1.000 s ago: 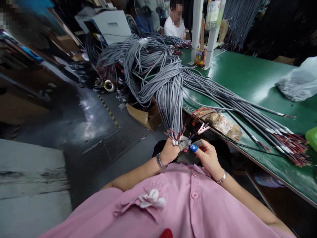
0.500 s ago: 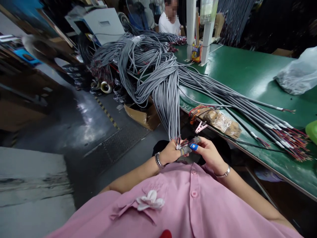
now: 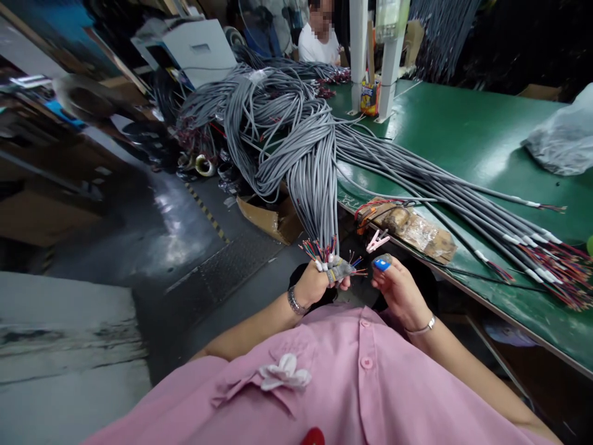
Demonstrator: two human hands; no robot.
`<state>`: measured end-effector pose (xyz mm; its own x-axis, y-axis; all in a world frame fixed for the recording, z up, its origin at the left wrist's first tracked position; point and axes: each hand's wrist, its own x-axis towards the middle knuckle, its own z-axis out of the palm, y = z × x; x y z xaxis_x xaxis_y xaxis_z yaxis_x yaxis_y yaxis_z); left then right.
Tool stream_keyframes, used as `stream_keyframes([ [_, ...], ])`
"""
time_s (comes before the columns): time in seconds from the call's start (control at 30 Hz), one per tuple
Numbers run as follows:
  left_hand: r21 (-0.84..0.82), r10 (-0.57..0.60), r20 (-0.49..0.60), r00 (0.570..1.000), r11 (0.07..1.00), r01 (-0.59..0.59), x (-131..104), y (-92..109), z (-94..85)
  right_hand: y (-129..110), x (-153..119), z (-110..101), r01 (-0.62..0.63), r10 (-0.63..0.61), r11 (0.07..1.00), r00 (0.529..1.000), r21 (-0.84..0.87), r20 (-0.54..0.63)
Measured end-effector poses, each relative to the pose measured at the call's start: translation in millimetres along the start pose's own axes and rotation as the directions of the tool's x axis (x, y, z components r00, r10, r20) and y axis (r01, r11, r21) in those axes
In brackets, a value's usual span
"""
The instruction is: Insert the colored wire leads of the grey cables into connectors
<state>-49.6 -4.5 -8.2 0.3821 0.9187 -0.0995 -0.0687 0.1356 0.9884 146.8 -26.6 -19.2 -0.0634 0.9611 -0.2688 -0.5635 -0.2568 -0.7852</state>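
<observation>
My left hand is closed around the ends of grey cables, with grey covers on its fingers. Red, green and blue wire ends fan out above it, and a few thin stripped wires stick out to the right. From the hand, the bundle of grey cables runs up onto the bench. My right hand is a short gap to the right of those wires. A blue cover sits on its thumb, which is pressed against the fingers; whether anything is between them is hidden.
On the green bench lie more grey cables with bared ends, a taped brown block, a pink clip and a plastic bag. A cardboard box stands below. A person sits behind.
My right hand has drawn away to the right from my left hand, where the two were touching. Coloured wire ends now show spread out at my left hand.
</observation>
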Motion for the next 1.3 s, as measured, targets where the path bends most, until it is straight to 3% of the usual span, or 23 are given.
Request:
stream_keyframes([
  [0.17,0.069,0.006,0.01,1.0,0.998,-0.007,-1,0,3.4,-6,-1,-5,-0.112,0.118,0.992,0.985,-0.049,0.127],
  [0.4,0.154,0.015,0.033,0.999,0.988,-0.02,-2,9,10.7,-13,-3,7,-0.059,0.117,0.944,0.979,-0.324,0.165],
  [0.63,0.188,-0.003,-0.008,1.0,0.982,0.005,-3,7,14.1,-3,-2,13,0.016,0.013,0.951,0.996,-0.31,0.09],
  [1.0,0.17,0.002,-0.084,0.996,0.985,0.012,-4,8,16.3,0,-1,15,-0.01,0.029,0.965,0.997,-0.261,0.069],
  [1.3,0.182,-0.006,-0.085,0.996,0.983,0.022,-3,7,17.4,1,3,19,-0.018,0.032,0.959,0.999,-0.282,0.044],
])
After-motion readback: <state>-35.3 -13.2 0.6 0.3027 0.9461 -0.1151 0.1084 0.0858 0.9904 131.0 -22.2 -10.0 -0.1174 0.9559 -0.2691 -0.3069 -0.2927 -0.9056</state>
